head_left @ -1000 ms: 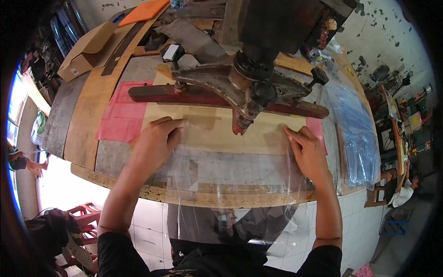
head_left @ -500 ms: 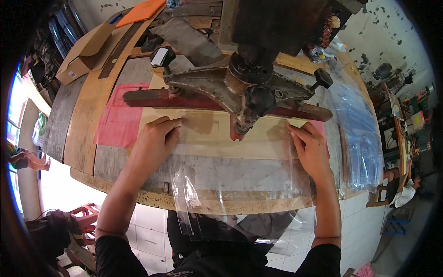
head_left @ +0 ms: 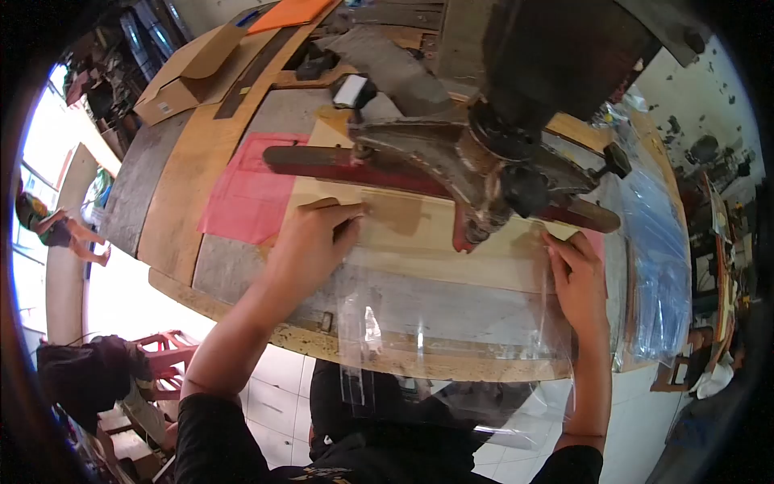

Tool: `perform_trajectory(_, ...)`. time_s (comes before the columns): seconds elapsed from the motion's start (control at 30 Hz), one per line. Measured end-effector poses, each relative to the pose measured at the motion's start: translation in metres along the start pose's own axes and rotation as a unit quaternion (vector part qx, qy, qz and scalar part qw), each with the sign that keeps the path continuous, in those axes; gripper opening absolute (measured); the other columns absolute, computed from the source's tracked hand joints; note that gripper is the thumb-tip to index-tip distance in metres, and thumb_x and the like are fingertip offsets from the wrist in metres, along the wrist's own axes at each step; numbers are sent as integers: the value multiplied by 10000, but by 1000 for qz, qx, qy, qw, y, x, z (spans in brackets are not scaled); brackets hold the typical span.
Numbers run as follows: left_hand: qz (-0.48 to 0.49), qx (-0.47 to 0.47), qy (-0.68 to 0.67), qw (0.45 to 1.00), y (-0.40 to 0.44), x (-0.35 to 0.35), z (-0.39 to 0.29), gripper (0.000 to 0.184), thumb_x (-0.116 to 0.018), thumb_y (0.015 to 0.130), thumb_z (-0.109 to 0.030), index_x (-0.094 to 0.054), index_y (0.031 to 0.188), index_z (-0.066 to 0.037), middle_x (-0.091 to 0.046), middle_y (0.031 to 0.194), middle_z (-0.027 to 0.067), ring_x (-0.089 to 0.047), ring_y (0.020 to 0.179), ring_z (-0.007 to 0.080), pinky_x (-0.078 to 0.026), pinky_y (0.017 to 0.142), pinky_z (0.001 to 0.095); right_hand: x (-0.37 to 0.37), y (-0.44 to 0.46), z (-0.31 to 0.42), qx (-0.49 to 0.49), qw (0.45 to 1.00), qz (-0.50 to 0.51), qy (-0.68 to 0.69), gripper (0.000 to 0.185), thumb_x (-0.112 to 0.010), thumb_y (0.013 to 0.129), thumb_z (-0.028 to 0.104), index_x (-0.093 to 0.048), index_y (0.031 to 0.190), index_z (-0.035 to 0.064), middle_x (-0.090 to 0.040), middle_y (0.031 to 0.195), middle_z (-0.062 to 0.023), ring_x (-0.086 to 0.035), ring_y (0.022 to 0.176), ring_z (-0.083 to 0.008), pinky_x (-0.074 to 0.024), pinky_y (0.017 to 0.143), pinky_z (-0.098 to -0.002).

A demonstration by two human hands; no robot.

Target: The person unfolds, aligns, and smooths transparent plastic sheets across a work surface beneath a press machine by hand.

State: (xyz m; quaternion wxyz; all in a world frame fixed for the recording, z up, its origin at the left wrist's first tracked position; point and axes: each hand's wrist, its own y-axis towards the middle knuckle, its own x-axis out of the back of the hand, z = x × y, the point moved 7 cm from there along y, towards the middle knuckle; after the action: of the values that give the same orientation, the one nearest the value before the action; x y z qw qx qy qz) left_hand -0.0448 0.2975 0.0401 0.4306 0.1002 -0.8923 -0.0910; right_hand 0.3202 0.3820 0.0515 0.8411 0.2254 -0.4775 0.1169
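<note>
A clear plastic sheet (head_left: 451, 331) stretches between my two hands and hangs over the table's front edge toward my lap. My left hand (head_left: 318, 238) pinches its far left corner, thumb against fingers. At the far right corner, my right hand (head_left: 574, 270) grips the sheet the same way. Under the sheet's far edge lies a cream-coloured board (head_left: 435, 246), with pink sheeting (head_left: 250, 194) showing past its left end. Just beyond my fingers, the long bar (head_left: 363, 169) of a metal press (head_left: 492, 161) spans the board. Whether the bar touches the sheet is hard to see.
A stack of clear bluish plastic (head_left: 657, 266) lies on the right of the table. An open cardboard box (head_left: 189, 77) and an orange sheet (head_left: 290, 14) are at the back left. Another person (head_left: 60, 222) is at the far left, by the bright opening.
My view has turned, so the press, table and hands appear shifted to the right. Both hands keep their hold on the plastic sheet in nearly the same place before the bar.
</note>
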Motion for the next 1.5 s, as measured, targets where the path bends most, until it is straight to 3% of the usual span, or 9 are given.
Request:
perform_trajectory(0.03, -4, -9, -5, 1000, 0, 0, -2, 264, -715, 925, -54, -770, 1180, -18, -712, 916, 180, -688, 760, 301, -549, 737, 380, 1, 0, 1, -15, 1000, 3, -6, 240, -673, 1009, 50, -778, 1224, 62, -643, 969, -144, -686, 797, -295, -531, 695, -406)
perform_trajectory(0.07, 7, 24, -24, 999, 0, 1, -3, 253, -702, 934, -101, -771, 1159, -6, -728, 992, 238, -700, 919, 427, -553, 824, 464, 1, 1, 0, -49, 998, 28, -12, 245, -667, 1018, 63, -775, 1238, 65, -646, 964, -139, -684, 801, -288, -528, 701, -396)
perform_trajectory(0.2, 16, 30, -24, 999, 1, -1, 1, 244, -692, 943, -105, -772, 1156, -20, -734, 1017, 240, -700, 929, 428, -552, 832, 460, 1, 1, 3, -30, 999, 22, -24, 254, -657, 1028, 75, -770, 1256, 65, -650, 965, -135, -676, 802, -284, -525, 706, -387)
perform_trajectory(0.27, 7, 25, -29, 999, 1, 1, -1, 250, -710, 944, -78, -768, 1178, -10, -742, 989, 198, -710, 832, 335, -553, 784, 394, 0, 0, 3, -12, 1000, -3, 0, 261, -649, 1035, 80, -766, 1267, 62, -642, 969, -132, -664, 803, -283, -518, 704, -390)
perform_trajectory(0.6, 16, 30, -27, 999, 1, 0, -2, 255, -715, 952, -96, -765, 1182, 3, -747, 1012, 213, -724, 885, 358, -558, 808, 396, -1, -2, 0, -15, 1000, -3, -13, 271, -644, 1033, 52, -763, 1276, 54, -620, 951, -119, -615, 786, -251, -484, 698, -358)
perform_trajectory(0.9, 20, 42, -22, 999, 1, -5, 6, 273, -699, 937, -84, -760, 1186, 8, -745, 1068, 249, -719, 1014, 423, -557, 902, 439, 2, -2, 7, 45, 998, -38, -25, 247, -648, 1005, 39, -755, 1227, 18, -668, 1072, -157, -688, 948, -345, -533, 811, -431)
perform_trajectory(1.3, -58, -91, 23, 994, -7, -1, 2, 246, -687, 951, -159, -781, 1156, -61, -753, 1001, 219, -712, 935, 419, -574, 815, 486, 5, -9, 6, 80, 994, -61, -35, 234, -651, 1006, 59, -762, 1208, 19, -677, 1084, -163, -686, 935, -346, -540, 818, -429)
perform_trajectory(1.4, -66, -112, 65, 989, -19, 8, -9, 243, -682, 967, -173, -784, 1161, -68, -738, 966, 203, -706, 890, 417, -572, 801, 492, 10, -18, -6, 7, 1000, -24, 5, 280, -648, 998, 36, -761, 1254, 46, -693, 1060, -139, -675, 967, -329, -530, 874, -405)
perform_trajectory(1.5, 17, -53, 60, 997, -36, 12, -9, 247, -706, 973, -146, -773, 1187, -40, -728, 1071, 196, -700, 992, 386, -573, 864, 443, 18, -44, -10, -28, 997, -17, 71, 253, -640, 1028, 74, -752, 1250, 27, -701, 1164, -162, -697, 1015, -315, -547, 891, -407)
